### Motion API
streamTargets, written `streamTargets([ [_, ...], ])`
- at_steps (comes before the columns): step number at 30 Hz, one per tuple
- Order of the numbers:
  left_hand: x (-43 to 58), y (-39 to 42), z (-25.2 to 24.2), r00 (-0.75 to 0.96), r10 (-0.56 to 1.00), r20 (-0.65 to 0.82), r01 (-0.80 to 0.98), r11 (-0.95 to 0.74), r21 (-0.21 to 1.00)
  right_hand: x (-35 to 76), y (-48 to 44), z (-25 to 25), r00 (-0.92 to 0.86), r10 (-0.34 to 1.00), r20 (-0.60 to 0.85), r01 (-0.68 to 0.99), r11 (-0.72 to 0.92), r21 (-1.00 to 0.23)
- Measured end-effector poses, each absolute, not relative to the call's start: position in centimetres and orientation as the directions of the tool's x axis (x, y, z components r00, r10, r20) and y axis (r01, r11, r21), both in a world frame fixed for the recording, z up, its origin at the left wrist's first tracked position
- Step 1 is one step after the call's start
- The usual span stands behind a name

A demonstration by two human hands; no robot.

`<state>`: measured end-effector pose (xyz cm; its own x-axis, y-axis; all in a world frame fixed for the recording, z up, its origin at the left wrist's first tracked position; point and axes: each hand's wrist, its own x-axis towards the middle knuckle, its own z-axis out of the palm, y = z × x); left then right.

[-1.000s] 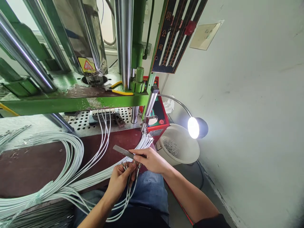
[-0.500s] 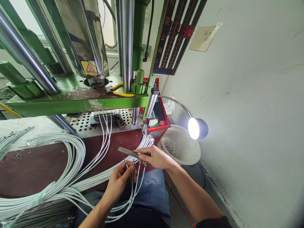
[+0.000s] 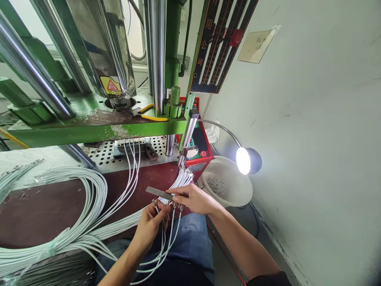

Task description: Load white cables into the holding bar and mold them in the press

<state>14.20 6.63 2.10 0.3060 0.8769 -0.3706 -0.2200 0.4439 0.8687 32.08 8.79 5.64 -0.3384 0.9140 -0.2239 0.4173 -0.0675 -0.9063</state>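
Note:
A flat grey metal strip (image 3: 155, 192) is pinched between the thumb and fingers of my right hand (image 3: 198, 199), its free end pointing left. My left hand (image 3: 149, 223) is closed around the end of a white cable (image 3: 156, 205), whose metal tip sticks up past the fingers. Two more white cables (image 3: 172, 228), with metal end fittings, hang down from just under my right fingers. Whether those fingers also grip the fittings is hidden. Behind my hands lies a fan of white cable ends (image 3: 185, 176).
A green press (image 3: 143, 131) stands ahead, with several white cables running out of its lower mould (image 3: 131, 151). Yellow-handled pliers (image 3: 154, 118) rest on it. Coiled cables (image 3: 99, 190) lie left. A white bucket (image 3: 242, 190) of scraps and a lit lamp (image 3: 243, 161) are right.
The metal strip has shifted slightly left and down with my right hand. My left fingers have turned a little, and the cable tip in them now leans further left.

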Motion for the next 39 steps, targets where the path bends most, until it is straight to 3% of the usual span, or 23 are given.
streamTargets([
  [14, 14.1, 7.3, 2.1, 0.332, 0.866, -0.375, -0.202, 0.453, 0.868, 32.5, 9.3, 6.1, -0.377, 0.905, -0.197, 0.479, 0.008, -0.878],
  [22, 12.9, 7.4, 2.8, 0.187, 0.953, -0.237, -0.098, 0.259, 0.961, 33.7, 9.7, 6.3, -0.311, 0.923, -0.225, 0.43, -0.075, -0.9],
  [30, 13.0, 7.4, 2.8, 0.362, 0.841, -0.401, -0.17, 0.483, 0.859, 33.5, 9.7, 7.1, -0.301, 0.932, -0.201, 0.403, -0.066, -0.913],
  [39, 13.1, 7.3, 3.3, 0.398, 0.818, -0.414, -0.27, 0.536, 0.8, 33.0, 9.6, 6.4, -0.358, 0.912, -0.201, 0.374, -0.057, -0.926],
])
